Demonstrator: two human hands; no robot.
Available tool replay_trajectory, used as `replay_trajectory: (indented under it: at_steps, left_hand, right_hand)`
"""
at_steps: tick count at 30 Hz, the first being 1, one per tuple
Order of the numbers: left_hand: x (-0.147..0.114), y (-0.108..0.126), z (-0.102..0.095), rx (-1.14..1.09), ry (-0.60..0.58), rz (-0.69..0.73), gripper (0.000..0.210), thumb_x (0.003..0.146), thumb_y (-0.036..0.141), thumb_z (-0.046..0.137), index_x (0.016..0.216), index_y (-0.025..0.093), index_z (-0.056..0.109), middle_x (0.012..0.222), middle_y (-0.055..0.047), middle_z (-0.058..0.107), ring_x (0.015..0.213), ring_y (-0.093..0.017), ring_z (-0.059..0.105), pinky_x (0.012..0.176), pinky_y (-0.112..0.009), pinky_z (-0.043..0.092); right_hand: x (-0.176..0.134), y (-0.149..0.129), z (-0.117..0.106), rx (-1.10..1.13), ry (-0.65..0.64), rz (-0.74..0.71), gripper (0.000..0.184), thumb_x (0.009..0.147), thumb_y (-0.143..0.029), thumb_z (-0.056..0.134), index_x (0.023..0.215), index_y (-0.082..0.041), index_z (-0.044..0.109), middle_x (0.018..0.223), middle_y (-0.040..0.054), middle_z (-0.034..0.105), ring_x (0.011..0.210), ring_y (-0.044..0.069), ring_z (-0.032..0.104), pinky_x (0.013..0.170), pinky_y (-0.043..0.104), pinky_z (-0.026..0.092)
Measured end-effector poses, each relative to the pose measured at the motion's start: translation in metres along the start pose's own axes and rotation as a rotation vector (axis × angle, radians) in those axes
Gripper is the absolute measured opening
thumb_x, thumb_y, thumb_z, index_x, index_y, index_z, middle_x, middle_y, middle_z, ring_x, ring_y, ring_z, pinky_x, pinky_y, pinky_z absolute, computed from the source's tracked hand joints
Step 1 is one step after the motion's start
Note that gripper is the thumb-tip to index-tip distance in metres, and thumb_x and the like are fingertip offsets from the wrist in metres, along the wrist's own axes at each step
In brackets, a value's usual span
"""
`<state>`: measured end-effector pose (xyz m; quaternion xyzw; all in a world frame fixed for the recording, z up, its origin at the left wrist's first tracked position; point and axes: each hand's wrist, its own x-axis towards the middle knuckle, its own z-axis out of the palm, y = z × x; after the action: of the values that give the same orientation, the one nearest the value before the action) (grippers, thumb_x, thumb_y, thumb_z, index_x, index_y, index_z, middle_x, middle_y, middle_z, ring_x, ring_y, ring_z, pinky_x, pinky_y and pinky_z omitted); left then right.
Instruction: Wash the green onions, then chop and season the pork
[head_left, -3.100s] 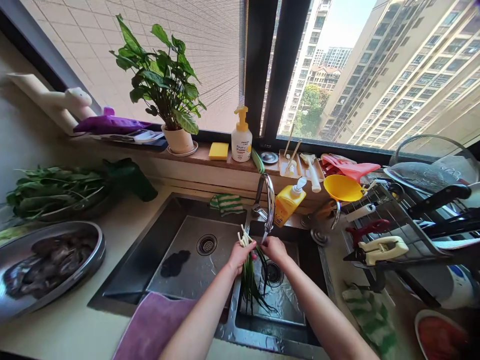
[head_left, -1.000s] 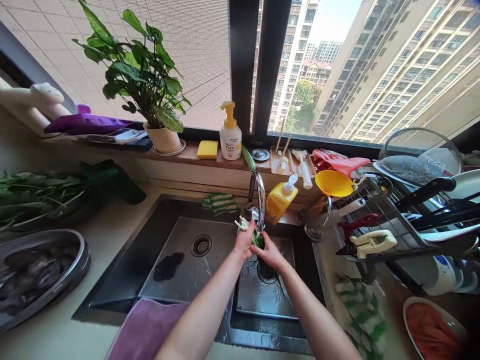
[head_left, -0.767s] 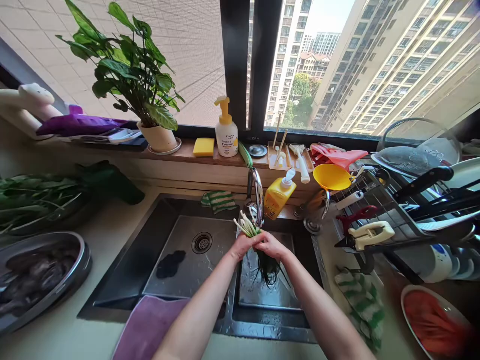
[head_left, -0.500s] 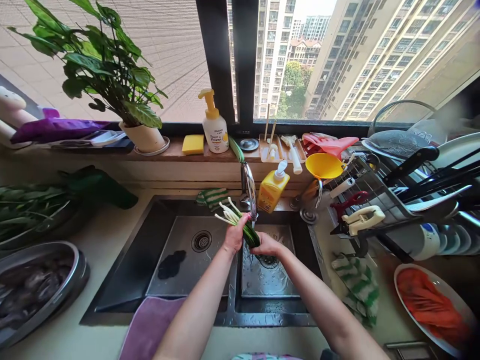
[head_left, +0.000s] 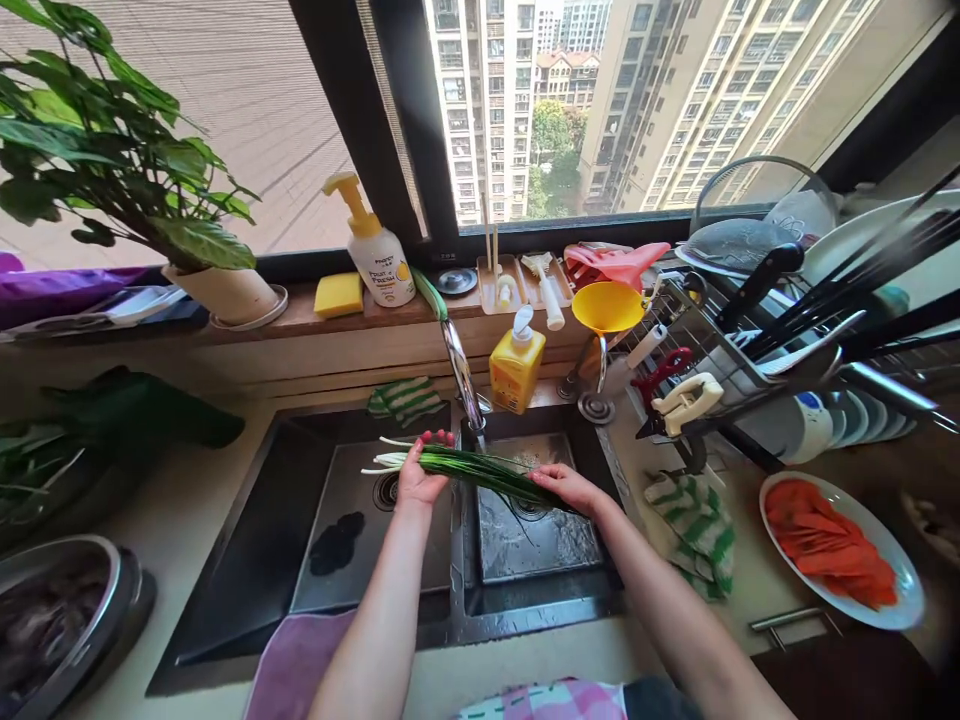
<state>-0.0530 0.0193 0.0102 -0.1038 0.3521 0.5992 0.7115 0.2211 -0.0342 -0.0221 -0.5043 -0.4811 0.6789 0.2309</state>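
A bunch of green onions (head_left: pixel 480 468) lies stretched crosswise over the double sink (head_left: pixel 459 625), white root ends to the left and dark green leaves to the right. Wrapped round it near the white ends is my left hand (head_left: pixel 423 472), palm up with fingertips showing behind. My right hand (head_left: pixel 567 486) is closed on the leafy end above the right basin. Some thin leaves hang loose below the bunch. Just behind the onions, the chrome faucet (head_left: pixel 463 380) points down between my hands, and water wets the right basin floor.
A yellow soap bottle (head_left: pixel 517 362) and a green-striped cloth (head_left: pixel 406 401) sit behind the sink. Right of it are another striped cloth (head_left: pixel 694 530), a plate of sliced orange-red food (head_left: pixel 832 545) and a loaded dish rack (head_left: pixel 750 370). A metal bowl (head_left: pixel 112 600) stands left.
The onions have swung from a steep slant under the faucet to nearly level. My left hand has moved left and my right hand right, farther apart. The view has shifted right.
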Motion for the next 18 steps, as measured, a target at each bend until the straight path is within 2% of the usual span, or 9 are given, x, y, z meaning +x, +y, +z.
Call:
replay_trajectory:
  at_steps: [3, 6, 9, 11, 13, 15, 18]
  left_hand:
    - [0.000, -0.003, 0.002, 0.005, 0.039, 0.002, 0.019, 0.084, 0.025, 0.047, 0.074, 0.018, 0.062, 0.077, -0.004, 0.067, 0.082, -0.022, 0.065, 0.083, -0.047, 0.048]
    - [-0.007, -0.014, 0.005, 0.139, 0.052, -0.101, 0.014, 0.083, 0.025, 0.049, 0.078, 0.018, 0.060, 0.080, -0.005, 0.068, 0.084, -0.026, 0.065, 0.080, -0.055, 0.045]
    - [-0.015, -0.039, 0.012, 0.221, 0.012, -0.063, 0.006, 0.080, 0.022, 0.054, 0.083, 0.019, 0.058, 0.078, -0.003, 0.068, 0.077, -0.024, 0.066, 0.076, -0.054, 0.047]
    - [-0.020, -0.064, 0.019, 0.292, 0.045, -0.015, 0.006, 0.078, 0.021, 0.058, 0.084, 0.019, 0.057, 0.070, 0.000, 0.066, 0.067, -0.019, 0.065, 0.073, -0.047, 0.049]
    - [-0.023, -0.088, 0.025, 0.406, 0.120, -0.021, 0.013, 0.073, 0.020, 0.064, 0.084, 0.018, 0.056, 0.062, 0.002, 0.063, 0.056, -0.015, 0.062, 0.068, -0.040, 0.051]
    - [-0.026, -0.106, 0.029, 0.445, 0.112, -0.019, 0.019, 0.070, 0.021, 0.068, 0.085, 0.017, 0.056, 0.063, 0.002, 0.064, 0.054, -0.014, 0.061, 0.064, -0.036, 0.051]
    - [-0.032, -0.105, 0.030, 0.441, 0.072, 0.017, 0.024, 0.068, 0.023, 0.070, 0.087, 0.017, 0.057, 0.066, 0.001, 0.065, 0.055, -0.014, 0.062, 0.065, -0.035, 0.051]
  right_hand:
    - [-0.007, 0.008, -0.012, -0.061, 0.047, 0.049, 0.051, 0.070, -0.064, 0.052, 0.079, -0.015, 0.063, 0.067, 0.0017, 0.065, 0.047, 0.009, 0.055, 0.043, 0.020, 0.040]
    - [-0.016, 0.020, -0.026, -0.156, 0.164, 0.066, 0.044, 0.073, -0.058, 0.052, 0.072, -0.015, 0.062, 0.061, 0.0008, 0.064, 0.044, 0.009, 0.053, 0.044, 0.021, 0.041]
    - [-0.026, 0.028, -0.040, -0.289, 0.306, 0.051, 0.031, 0.074, -0.045, 0.055, 0.075, -0.016, 0.065, 0.069, 0.0035, 0.067, 0.063, 0.015, 0.062, 0.060, 0.028, 0.048]
    - [-0.030, 0.026, -0.047, -0.394, 0.406, 0.024, 0.023, 0.075, -0.036, 0.055, 0.082, -0.017, 0.066, 0.082, 0.0063, 0.069, 0.081, 0.020, 0.063, 0.074, 0.033, 0.048]
    - [-0.030, 0.017, -0.048, -0.502, 0.487, -0.020, 0.023, 0.077, -0.030, 0.051, 0.092, -0.018, 0.065, 0.094, 0.0086, 0.068, 0.093, 0.023, 0.060, 0.084, 0.038, 0.045]
    - [-0.024, -0.001, -0.042, -0.605, 0.529, -0.097, 0.029, 0.081, -0.026, 0.045, 0.101, -0.018, 0.063, 0.103, 0.0103, 0.065, 0.100, 0.024, 0.057, 0.090, 0.041, 0.041]
    - [-0.004, -0.038, -0.019, -0.734, 0.511, -0.275, 0.035, 0.084, -0.023, 0.040, 0.115, -0.017, 0.056, 0.118, 0.0105, 0.057, 0.111, 0.021, 0.050, 0.098, 0.038, 0.036]
